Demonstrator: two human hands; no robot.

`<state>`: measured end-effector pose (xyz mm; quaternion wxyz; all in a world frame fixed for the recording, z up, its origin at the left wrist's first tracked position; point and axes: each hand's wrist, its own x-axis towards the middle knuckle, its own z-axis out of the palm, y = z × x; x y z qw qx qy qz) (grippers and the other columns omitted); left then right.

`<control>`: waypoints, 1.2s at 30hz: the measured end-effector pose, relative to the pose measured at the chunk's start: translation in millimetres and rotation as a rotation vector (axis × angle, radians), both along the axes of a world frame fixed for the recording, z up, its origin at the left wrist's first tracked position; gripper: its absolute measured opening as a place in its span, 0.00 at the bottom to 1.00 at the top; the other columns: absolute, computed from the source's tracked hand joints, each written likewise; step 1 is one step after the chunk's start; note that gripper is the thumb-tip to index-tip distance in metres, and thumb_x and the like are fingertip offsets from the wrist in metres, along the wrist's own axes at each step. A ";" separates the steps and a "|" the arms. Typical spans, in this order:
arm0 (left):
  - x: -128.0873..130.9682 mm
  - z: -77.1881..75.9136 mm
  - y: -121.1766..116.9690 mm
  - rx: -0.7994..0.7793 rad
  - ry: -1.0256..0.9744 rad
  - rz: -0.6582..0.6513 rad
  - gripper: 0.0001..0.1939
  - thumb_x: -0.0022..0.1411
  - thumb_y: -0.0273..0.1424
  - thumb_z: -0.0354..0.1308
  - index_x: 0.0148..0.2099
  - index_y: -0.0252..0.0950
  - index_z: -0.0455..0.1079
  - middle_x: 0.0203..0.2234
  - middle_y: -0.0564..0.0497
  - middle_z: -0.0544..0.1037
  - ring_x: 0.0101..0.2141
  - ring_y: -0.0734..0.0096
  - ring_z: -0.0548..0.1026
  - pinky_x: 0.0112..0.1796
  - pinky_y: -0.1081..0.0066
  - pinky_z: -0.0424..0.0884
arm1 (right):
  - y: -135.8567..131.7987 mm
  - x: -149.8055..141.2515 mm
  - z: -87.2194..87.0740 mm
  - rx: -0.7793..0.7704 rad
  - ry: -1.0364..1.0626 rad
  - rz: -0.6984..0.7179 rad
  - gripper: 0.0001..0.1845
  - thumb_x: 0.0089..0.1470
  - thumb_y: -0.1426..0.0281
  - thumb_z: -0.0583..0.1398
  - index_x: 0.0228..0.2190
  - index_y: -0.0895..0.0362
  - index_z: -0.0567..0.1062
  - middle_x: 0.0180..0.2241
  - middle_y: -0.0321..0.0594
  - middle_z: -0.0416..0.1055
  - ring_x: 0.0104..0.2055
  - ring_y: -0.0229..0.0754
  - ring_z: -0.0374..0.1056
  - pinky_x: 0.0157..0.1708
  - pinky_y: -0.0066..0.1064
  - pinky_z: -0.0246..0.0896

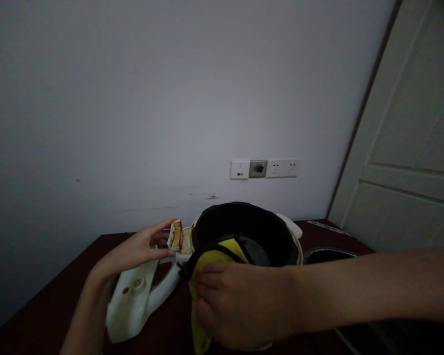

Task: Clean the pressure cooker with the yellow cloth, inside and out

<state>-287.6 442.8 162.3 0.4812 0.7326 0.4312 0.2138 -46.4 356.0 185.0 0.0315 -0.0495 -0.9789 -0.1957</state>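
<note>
A white rice cooker with a black inner rim stands on a dark brown table. Its white lid hangs open toward the left. My left hand pinches a small stained white part at the hinge between thumb and fingers. My right hand presses a yellow cloth against the cooker's front rim, fingers curled over it. The cloth drapes down the cooker's front side.
A grey wall stands close behind, with a row of white sockets above the cooker. A pale door closes off the right. A dark round pot lies to the right of the cooker.
</note>
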 end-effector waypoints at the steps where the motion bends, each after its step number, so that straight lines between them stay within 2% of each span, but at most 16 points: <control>1: -0.6 -0.6 0.5 0.007 0.001 -0.002 0.43 0.51 0.33 0.61 0.66 0.36 0.45 0.54 0.41 0.68 0.52 0.60 0.69 0.52 0.60 0.63 | -6.0 2.6 -1.2 -0.011 0.025 -0.012 0.09 0.55 0.76 0.53 0.28 0.62 0.73 0.27 0.45 0.72 0.32 0.41 0.68 0.37 0.34 0.61; 5: -1.9 -2.6 2.3 0.025 -0.012 -0.016 0.43 0.52 0.34 0.61 0.66 0.38 0.46 0.53 0.44 0.70 0.51 0.59 0.69 0.51 0.60 0.64 | -22.5 13.4 -1.1 -0.096 0.146 -0.074 0.09 0.56 0.75 0.53 0.33 0.63 0.73 0.37 0.52 0.74 0.42 0.44 0.69 0.43 0.34 0.63; 9: -1.8 -2.5 2.0 0.027 -0.020 -0.017 0.41 0.54 0.32 0.60 0.66 0.36 0.45 0.54 0.45 0.70 0.51 0.60 0.69 0.51 0.62 0.64 | -38.0 31.4 0.7 -0.215 0.159 -0.149 0.11 0.55 0.76 0.53 0.39 0.64 0.73 0.44 0.53 0.72 0.50 0.44 0.66 0.49 0.31 0.61; 12: -2.4 -2.3 1.4 0.022 -0.010 -0.021 0.41 0.55 0.33 0.59 0.66 0.35 0.45 0.54 0.44 0.69 0.52 0.60 0.68 0.51 0.64 0.64 | -50.1 50.4 0.4 -0.342 0.178 -0.264 0.15 0.56 0.77 0.52 0.44 0.64 0.71 0.47 0.50 0.71 0.52 0.42 0.65 0.50 0.28 0.62; 16: -3.2 -2.9 2.6 0.036 0.026 -0.018 0.41 0.55 0.36 0.60 0.66 0.36 0.45 0.55 0.45 0.68 0.53 0.60 0.67 0.52 0.65 0.63 | -56.2 74.5 -0.1 -0.555 0.198 -0.412 0.17 0.56 0.75 0.52 0.47 0.61 0.69 0.46 0.49 0.71 0.50 0.42 0.66 0.48 0.29 0.63; 20: -2.7 -3.4 4.7 0.040 0.048 -0.004 0.42 0.54 0.37 0.60 0.66 0.39 0.45 0.56 0.45 0.67 0.53 0.59 0.67 0.52 0.64 0.63 | -50.9 89.9 0.1 -0.674 0.203 -0.395 0.17 0.55 0.73 0.54 0.47 0.63 0.68 0.43 0.53 0.72 0.48 0.43 0.67 0.45 0.31 0.64; 24: -2.6 -3.4 6.1 0.054 0.043 -0.009 0.42 0.54 0.38 0.61 0.66 0.41 0.45 0.56 0.46 0.67 0.53 0.60 0.68 0.51 0.64 0.63 | -46.2 105.4 2.1 -0.694 0.237 -0.376 0.18 0.56 0.71 0.53 0.48 0.64 0.67 0.42 0.53 0.71 0.46 0.43 0.68 0.43 0.30 0.65; 28: -4.9 -5.6 8.7 0.062 0.069 -0.010 0.42 0.54 0.38 0.60 0.66 0.43 0.45 0.56 0.47 0.67 0.53 0.60 0.67 0.52 0.65 0.63 | -46.5 129.7 8.2 -0.691 0.243 -0.474 0.16 0.58 0.69 0.51 0.46 0.62 0.69 0.38 0.51 0.72 0.43 0.42 0.69 0.41 0.31 0.64; 31: -7.2 -8.2 10.2 0.062 0.063 -0.015 0.41 0.56 0.38 0.59 0.67 0.43 0.44 0.56 0.48 0.67 0.54 0.61 0.67 0.53 0.63 0.61 | -47.7 145.6 11.2 -0.693 0.266 -0.551 0.15 0.58 0.67 0.51 0.42 0.60 0.71 0.35 0.50 0.72 0.40 0.42 0.69 0.40 0.31 0.64; 36: -7.5 -8.4 9.5 0.056 0.061 -0.001 0.43 0.54 0.39 0.60 0.67 0.42 0.44 0.56 0.46 0.67 0.54 0.57 0.66 0.54 0.62 0.60 | -42.0 161.9 5.1 -0.688 0.291 -0.575 0.11 0.56 0.69 0.50 0.31 0.59 0.71 0.28 0.44 0.69 0.31 0.39 0.66 0.34 0.29 0.62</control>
